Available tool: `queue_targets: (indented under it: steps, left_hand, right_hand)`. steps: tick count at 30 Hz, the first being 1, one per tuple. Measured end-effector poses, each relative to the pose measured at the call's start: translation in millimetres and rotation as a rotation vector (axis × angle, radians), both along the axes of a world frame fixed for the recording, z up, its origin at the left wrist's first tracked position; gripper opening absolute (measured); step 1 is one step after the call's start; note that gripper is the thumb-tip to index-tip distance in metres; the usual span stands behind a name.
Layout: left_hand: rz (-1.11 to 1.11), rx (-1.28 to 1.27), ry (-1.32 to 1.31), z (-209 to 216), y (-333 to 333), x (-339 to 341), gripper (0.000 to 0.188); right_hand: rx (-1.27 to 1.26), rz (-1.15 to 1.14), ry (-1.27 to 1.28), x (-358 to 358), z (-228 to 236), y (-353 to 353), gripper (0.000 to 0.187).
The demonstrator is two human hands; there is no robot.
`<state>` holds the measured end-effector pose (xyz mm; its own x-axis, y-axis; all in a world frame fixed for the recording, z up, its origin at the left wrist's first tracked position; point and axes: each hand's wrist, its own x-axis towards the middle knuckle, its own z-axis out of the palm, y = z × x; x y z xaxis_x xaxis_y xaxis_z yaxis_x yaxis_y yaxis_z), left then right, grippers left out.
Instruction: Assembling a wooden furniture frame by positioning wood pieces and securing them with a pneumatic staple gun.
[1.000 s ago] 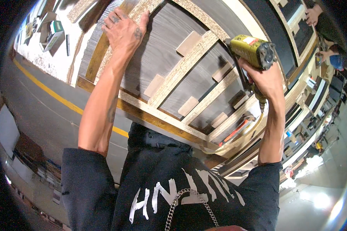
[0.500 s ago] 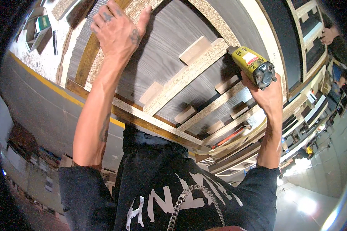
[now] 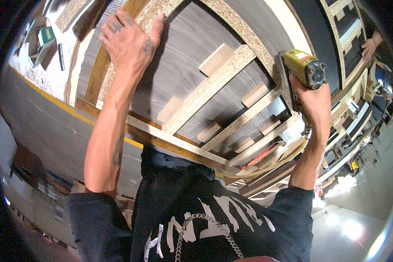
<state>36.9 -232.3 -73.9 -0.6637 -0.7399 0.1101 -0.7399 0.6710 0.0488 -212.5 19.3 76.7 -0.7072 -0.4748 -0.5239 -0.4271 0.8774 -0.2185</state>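
My right hand (image 3: 314, 98) is wrapped round the handle of a yellow nail gun (image 3: 298, 59) with a dark, bolted end cap. The gun stands over the right rail of a wooden frame; its nose is partly hidden. To the left, my left hand (image 3: 129, 43) grips a chipboard rail (image 3: 155, 15) beside a brown wood strip (image 3: 96, 81), thumb apart and fingertips out of sight. Chipboard crossbars (image 3: 209, 89) run between the rails over a grey wood-grain panel (image 3: 170, 48). Small pale blocks (image 3: 218, 59) stand against the crossbars.
An open box (image 3: 41, 46) lies on a pale, speckled surface at the far left. A red-handled tool (image 3: 257, 157) rests near the frame's lower right corner. Another person's hand (image 3: 371, 46) touches a neighbouring dark framed panel at the right. Stacked frames and boards (image 3: 336, 153) extend beyond.
My right hand has moved the nail gun to the right, away from the crossbar's end, and turned it so its long side shows. The left hand stays on the rail.
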Motion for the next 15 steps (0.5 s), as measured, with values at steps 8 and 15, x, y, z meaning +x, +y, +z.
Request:
queue_targets:
  steps: [8,15]
  left_hand:
    - [0.145,0.093,0.059,9.1,18.6,-21.8,0.082]
    - [0.088,0.218,0.212,23.7,8.2,-11.5,0.075]
  right_hand:
    - [-0.064,-0.073,-0.240,49.5,28.6,46.7,0.039]
    - [-0.164,0.103,-0.625,199.9,3.7,68.5,0.044]
